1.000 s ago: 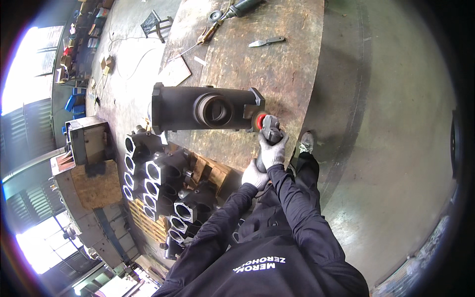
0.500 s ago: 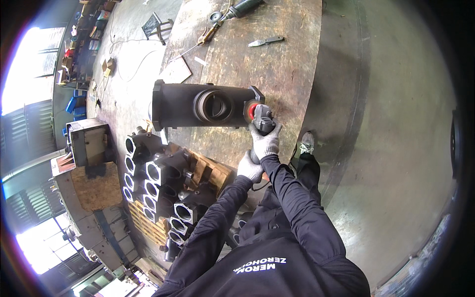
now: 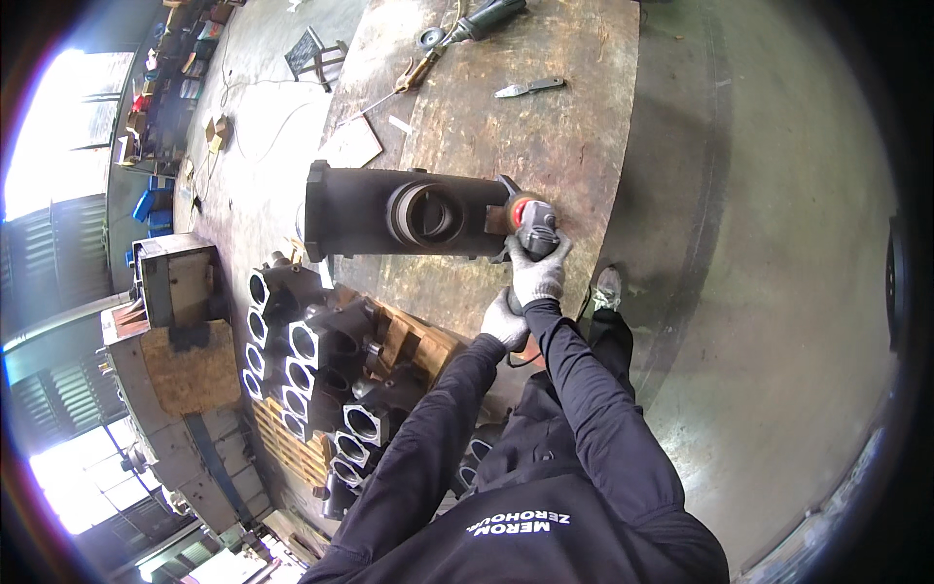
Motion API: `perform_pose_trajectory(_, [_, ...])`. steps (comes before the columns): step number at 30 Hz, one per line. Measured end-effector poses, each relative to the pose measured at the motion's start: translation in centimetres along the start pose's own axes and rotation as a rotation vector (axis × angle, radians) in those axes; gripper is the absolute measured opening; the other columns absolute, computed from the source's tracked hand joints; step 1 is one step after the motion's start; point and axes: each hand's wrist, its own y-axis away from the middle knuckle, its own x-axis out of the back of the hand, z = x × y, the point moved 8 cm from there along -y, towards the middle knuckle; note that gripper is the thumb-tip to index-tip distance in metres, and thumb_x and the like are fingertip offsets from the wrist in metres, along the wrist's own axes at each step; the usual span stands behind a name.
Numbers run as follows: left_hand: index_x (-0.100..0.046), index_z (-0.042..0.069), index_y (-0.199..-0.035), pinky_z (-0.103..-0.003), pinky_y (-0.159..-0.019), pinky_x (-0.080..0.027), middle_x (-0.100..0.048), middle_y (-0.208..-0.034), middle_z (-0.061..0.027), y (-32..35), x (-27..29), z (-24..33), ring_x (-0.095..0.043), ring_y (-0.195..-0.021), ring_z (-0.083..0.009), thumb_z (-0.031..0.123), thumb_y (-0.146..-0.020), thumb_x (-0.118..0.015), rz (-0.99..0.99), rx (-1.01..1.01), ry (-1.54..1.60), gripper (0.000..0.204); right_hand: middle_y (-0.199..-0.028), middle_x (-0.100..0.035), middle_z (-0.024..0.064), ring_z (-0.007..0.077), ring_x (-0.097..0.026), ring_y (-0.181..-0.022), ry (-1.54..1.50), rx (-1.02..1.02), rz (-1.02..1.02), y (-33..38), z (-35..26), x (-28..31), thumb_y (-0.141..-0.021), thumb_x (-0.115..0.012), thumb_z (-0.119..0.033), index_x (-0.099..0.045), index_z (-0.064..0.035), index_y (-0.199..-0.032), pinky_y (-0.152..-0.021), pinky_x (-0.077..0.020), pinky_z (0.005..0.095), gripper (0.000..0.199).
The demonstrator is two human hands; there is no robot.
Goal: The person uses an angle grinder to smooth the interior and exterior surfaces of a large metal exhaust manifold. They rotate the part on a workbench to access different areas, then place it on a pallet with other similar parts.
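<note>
Right hand (image 3: 538, 279), light grey glove: wrapped round the body of a dark angle grinder (image 3: 537, 236), close behind its head. Left hand (image 3: 503, 322), same glove: closed round the rear of the grinder, nearer the person's body.

Disc (image 3: 521, 208), red-centred: at the right end of a black casting (image 3: 360, 209); whether it touches cannot be told. Grinder head and disc hide part of the end flange.

Casting: one, lying lengthwise across a worn workbench (image 3: 574, 136), ringed port (image 3: 425, 214) facing up.

Beyond the casting, on the bench: scraper (image 3: 530, 88), dark handle; second power tool (image 3: 494, 18), with a round part (image 3: 431, 38) beside it; long thin-shafted tool (image 3: 418, 72); pale sheet (image 3: 354, 144); small white strip (image 3: 400, 125).

Left of the person, low down: several black castings (image 3: 336, 326), open ends pale-rimmed, crowded on wooden pallets (image 3: 420, 336).

Farther left: grey machine cabinet (image 3: 175, 263); blue containers (image 3: 153, 201); folding stool (image 3: 316, 60), beyond the bench edge.
</note>
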Motion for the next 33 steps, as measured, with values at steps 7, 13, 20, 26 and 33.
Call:
perform_pose_trajectory(7, [-0.048,-0.006,-0.134,-0.034,-0.097,-0.050,-0.066,-0.124,-0.0183,-0.7,0.6,-1.2,-0.065,-0.111,-0.0229,0.033,-0.077,-0.083,0.070,-0.028,0.261,0.078,-0.103,-0.070,0.0254,0.0484,-0.069,-0.090,-0.003,0.054,-0.084,0.2,-0.6,-0.8,-0.076,-0.082,-0.049,-0.036,-0.0215,-0.137,-0.077,-0.0524,0.0547,0.082])
perform_pose_trajectory(13, [-0.043,-0.005,-0.139,-0.035,-0.101,-0.048,-0.063,-0.129,-0.0168,-0.6,0.0,-1.5,-0.061,-0.117,-0.0213,0.027,-0.085,-0.076,0.005,-0.012,0.115,0.071,-0.106,-0.069,0.0270,0.0489,-0.067,-0.095,0.047,0.012,-0.086,0.2,-0.9,-0.2,-0.073,-0.085,-0.050,-0.038,-0.0212,-0.135,-0.080,-0.0522,0.0546,0.083])
perform_pose_trajectory(20, [-0.050,-0.005,-0.133,-0.035,-0.097,-0.050,-0.067,-0.123,-0.0174,-1.5,1.1,-1.1,-0.064,-0.113,-0.0226,0.030,-0.080,-0.081,-0.014,-0.090,0.034,0.071,-0.107,-0.070,0.0249,0.0485,-0.067,-0.096,0.030,0.000,-0.029,0.6,-1.2,-0.5,-0.073,-0.085,-0.050,-0.039,-0.0215,-0.135,-0.079,-0.0521,0.0551,0.082])
perform_pose_trajectory(26, [-0.050,-0.004,-0.134,-0.034,-0.097,-0.050,-0.066,-0.124,-0.0155,-1.8,1.2,-0.4,-0.064,-0.113,-0.0218,0.029,-0.080,-0.081,-0.064,-0.120,0.029,0.071,-0.105,-0.070,0.0241,0.0462,-0.068,-0.096,-0.026,0.088,0.062,1.1,-2.1,-0.5,-0.076,-0.082,-0.046,-0.040,-0.0191,-0.134,-0.079,-0.0528,0.0538,0.076])
perform_pose_trajectory(33, [-0.047,-0.004,-0.136,-0.034,-0.096,-0.050,-0.066,-0.125,-0.0146,-1.5,1.5,0.1,-0.064,-0.111,-0.0211,0.026,-0.078,-0.083,-0.108,-0.050,0.137,0.074,-0.107,-0.069,0.0234,0.0438,-0.069,-0.098,-0.112,0.130,0.044,1.5,-2.5,-1.2,-0.076,-0.085,-0.040,-0.040,-0.0170,-0.130,-0.082,-0.0527,0.0511,0.074])
